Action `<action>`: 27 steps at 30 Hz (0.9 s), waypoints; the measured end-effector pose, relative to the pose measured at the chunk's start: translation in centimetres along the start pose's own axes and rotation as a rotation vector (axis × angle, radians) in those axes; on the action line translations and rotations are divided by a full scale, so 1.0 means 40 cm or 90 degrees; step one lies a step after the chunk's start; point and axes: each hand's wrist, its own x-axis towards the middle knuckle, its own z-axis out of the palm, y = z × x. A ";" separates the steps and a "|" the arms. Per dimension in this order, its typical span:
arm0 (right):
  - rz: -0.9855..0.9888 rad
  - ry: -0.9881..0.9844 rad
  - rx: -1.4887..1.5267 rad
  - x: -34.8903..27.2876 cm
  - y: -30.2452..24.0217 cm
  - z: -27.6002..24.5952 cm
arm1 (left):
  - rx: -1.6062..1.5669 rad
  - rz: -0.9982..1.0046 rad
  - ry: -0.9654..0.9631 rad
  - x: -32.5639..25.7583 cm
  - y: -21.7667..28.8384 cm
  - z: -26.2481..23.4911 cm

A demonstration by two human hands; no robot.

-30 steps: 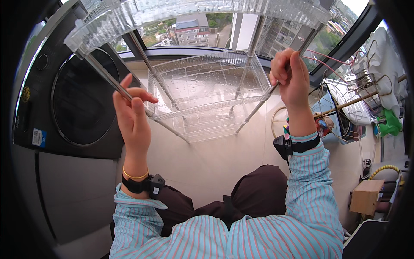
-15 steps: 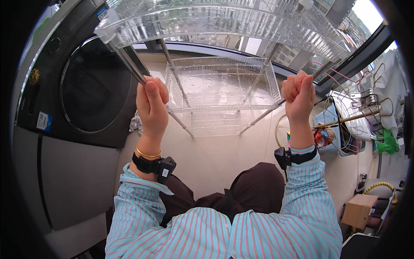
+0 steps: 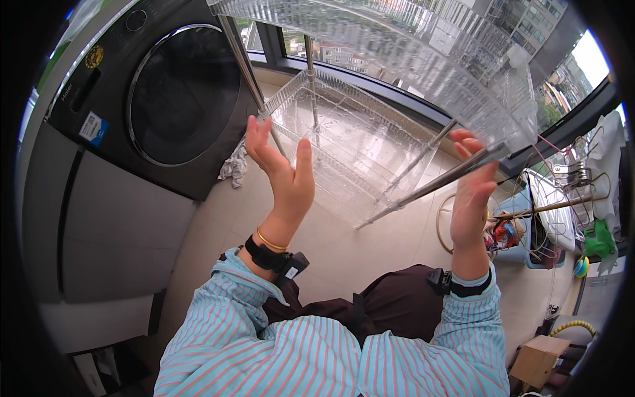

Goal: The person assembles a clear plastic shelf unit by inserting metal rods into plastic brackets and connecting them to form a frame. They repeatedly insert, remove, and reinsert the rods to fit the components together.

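A tiered rack with clear, wet-looking plastic trays (image 3: 390, 56) and shiny metal poles stands tilted in view before me. Its lower trays (image 3: 377, 119) show beneath the top one. My left hand (image 3: 284, 182) is open beside the left front pole (image 3: 246, 63), thumb apart from the fingers and nothing in it. Across the fingers of my right hand (image 3: 468, 205) passes the right front pole (image 3: 430, 188). That hand is open too, its fingers stretched up behind the pole; whether it touches the metal I cannot tell.
A dark front-loading washing machine (image 3: 185, 96) is at the left, with a crumpled grey cloth (image 3: 233, 165) by its base. Windows (image 3: 331, 56) run behind the rack. At the right are wire hangers with clips (image 3: 572, 175), a light-blue bin (image 3: 519, 248) and a wooden block (image 3: 539, 360).
Both hands have let go of the rack's poles and opened. The rack now appears turned, its right front pole slanting lower across the view. My view has shifted as well.
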 end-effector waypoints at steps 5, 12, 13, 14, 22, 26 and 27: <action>0.193 0.068 0.172 0.143 0.059 -0.025 | -0.404 0.192 -0.250 -0.033 0.239 0.000; 0.200 -0.041 0.366 0.166 0.061 -0.010 | -0.589 -0.003 -0.535 0.005 0.300 -0.002; 0.233 0.007 0.412 0.161 0.062 -0.005 | -0.614 -0.051 -0.530 -0.008 0.309 0.001; 0.256 -0.003 0.464 0.161 0.067 0.000 | -0.618 -0.063 -0.497 -0.023 0.317 0.003; 0.121 -0.209 0.504 0.156 0.089 -0.004 | -0.636 -0.099 -0.439 -0.060 0.330 0.020; 0.146 -0.214 0.480 0.156 0.081 -0.006 | -0.656 -0.085 -0.440 -0.052 0.334 0.032; 0.105 -0.226 0.495 0.155 0.078 -0.003 | -0.668 -0.071 -0.434 -0.052 0.337 0.035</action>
